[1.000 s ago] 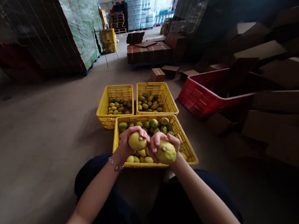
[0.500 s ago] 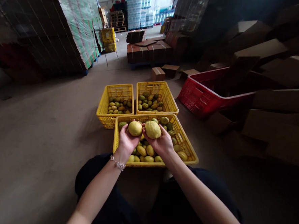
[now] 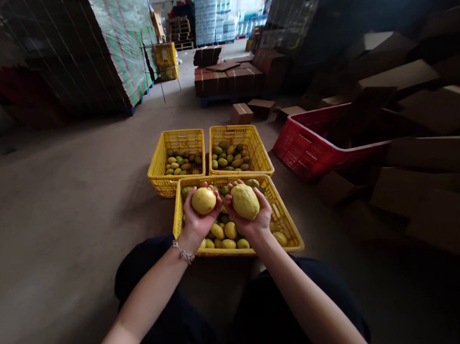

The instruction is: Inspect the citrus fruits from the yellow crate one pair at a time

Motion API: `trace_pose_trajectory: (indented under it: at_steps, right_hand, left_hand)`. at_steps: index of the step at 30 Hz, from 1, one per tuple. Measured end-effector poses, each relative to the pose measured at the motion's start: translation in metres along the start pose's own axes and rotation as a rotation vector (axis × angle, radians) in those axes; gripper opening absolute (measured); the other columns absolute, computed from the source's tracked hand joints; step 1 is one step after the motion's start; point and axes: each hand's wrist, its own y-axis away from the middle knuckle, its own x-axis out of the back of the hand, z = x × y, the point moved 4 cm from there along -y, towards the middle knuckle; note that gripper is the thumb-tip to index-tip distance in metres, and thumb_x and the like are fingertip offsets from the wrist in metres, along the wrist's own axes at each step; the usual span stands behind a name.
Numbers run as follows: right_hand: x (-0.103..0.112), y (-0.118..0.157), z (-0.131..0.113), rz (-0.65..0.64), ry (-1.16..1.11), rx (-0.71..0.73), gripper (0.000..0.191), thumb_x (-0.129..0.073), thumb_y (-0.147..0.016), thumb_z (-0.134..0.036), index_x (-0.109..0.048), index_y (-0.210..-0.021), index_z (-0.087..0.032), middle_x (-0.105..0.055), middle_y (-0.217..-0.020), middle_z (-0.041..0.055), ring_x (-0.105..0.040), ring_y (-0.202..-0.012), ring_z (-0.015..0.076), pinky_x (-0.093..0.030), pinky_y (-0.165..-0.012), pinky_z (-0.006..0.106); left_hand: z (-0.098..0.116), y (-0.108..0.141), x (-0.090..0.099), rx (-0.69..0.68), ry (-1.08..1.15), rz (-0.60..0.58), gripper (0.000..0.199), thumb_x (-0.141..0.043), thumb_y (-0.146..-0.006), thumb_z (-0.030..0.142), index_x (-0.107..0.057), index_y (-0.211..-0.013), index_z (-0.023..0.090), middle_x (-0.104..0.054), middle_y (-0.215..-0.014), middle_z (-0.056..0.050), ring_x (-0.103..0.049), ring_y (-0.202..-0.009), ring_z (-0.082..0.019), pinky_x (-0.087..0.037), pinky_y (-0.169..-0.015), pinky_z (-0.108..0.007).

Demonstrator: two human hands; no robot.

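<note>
Smooth fruit point(image 3: 204, 201) in left hand point(image 3: 199, 225), lumpy fruit point(image 3: 246, 202) in right hand point(image 3: 258, 223); fingers curled around both, palm sides hidden; hands blocking part of front crate point(image 3: 219, 252).

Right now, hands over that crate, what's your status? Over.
Left hand cradling smoother yellow fruit. Right hand cradling bumpy yellow fruit. Both above front yellow crate, hiding some fruit inside. No obstruction seen between hands.

Fruit point(image 3: 228, 243) in the front crate point(image 3: 287, 218) is partly hidden — count unclear.
</note>
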Motion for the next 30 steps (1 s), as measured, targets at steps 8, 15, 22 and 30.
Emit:
trace_pose_trajectory:
  at_steps: [8,15,22,30]
  right_hand:
    - [0.002,0.001,0.001,0.105,-0.037,-0.031,0.031,-0.053,-0.075,-0.025,-0.063,-0.104,-0.019,-0.072,-0.095,0.0093,-0.068,-0.081,0.0211,-0.059,-0.063,0.032]
    - [0.004,0.000,0.002,0.155,-0.044,-0.035,0.028,-0.054,-0.073,-0.025,-0.063,-0.099,-0.019,-0.072,-0.087,0.0079,-0.068,-0.076,0.0212,-0.058,-0.059,0.032]
    - [0.006,0.001,-0.016,0.144,-0.046,0.006,0.028,-0.052,-0.074,-0.024,-0.064,-0.099,-0.019,-0.071,-0.088,0.0075,-0.067,-0.078,0.0202,-0.058,-0.059,0.031]
    - [0.009,0.010,-0.049,0.155,-0.070,0.076,0.028,-0.050,-0.071,-0.024,-0.064,-0.094,-0.020,-0.069,-0.087,0.0070,-0.066,-0.079,0.0190,-0.058,-0.061,0.029]
  left_hand:
    - [0.003,-0.002,0.002,-0.070,0.026,0.070,0.012,-0.051,-0.081,0.021,-0.063,-0.083,0.019,-0.068,-0.082,-0.003,-0.065,-0.093,-0.016,-0.052,-0.090,-0.031]
    - [0.004,0.000,0.004,-0.077,-0.004,0.087,0.013,-0.051,-0.079,0.022,-0.062,-0.084,0.019,-0.068,-0.082,-0.004,-0.066,-0.094,-0.017,-0.053,-0.088,-0.033]
    - [-0.017,-0.003,0.031,0.112,-0.206,0.098,0.017,-0.050,-0.079,0.025,-0.064,-0.083,0.016,-0.069,-0.080,-0.005,-0.068,-0.083,-0.020,-0.054,-0.084,-0.039]
    - [-0.086,0.060,0.168,0.731,-1.047,0.120,0.018,-0.062,-0.069,0.044,-0.065,-0.064,0.027,-0.066,-0.061,-0.005,-0.069,-0.071,-0.028,-0.050,-0.079,-0.052]
